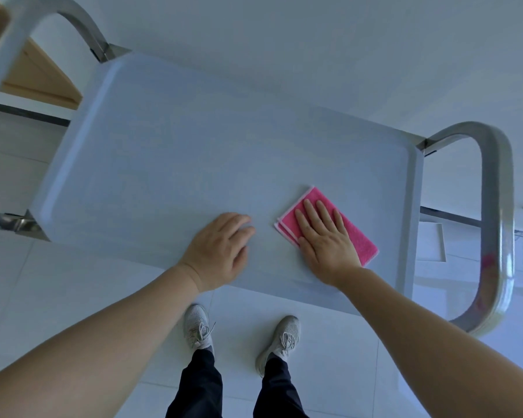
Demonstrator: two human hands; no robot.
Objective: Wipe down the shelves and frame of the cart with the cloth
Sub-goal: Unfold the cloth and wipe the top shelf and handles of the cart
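Your right hand (pixel 323 236) presses flat, open, on the cloth (pixel 357 236); left hand (pixel 221 248) rests empty beside it on the top shelf (pixel 178 146), the frame (pixel 495 206) likely unwiped.

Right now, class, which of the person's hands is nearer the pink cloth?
Right. The right hand lies flat on the pink cloth; the left hand rests on the shelf beside it, apart.

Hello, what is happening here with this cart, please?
A person is wiping the cart's top shelf. The right hand presses flat on a folded pink cloth near the shelf's right end. The left hand rests bare on the shelf beside it. The metal handle is not being touched.
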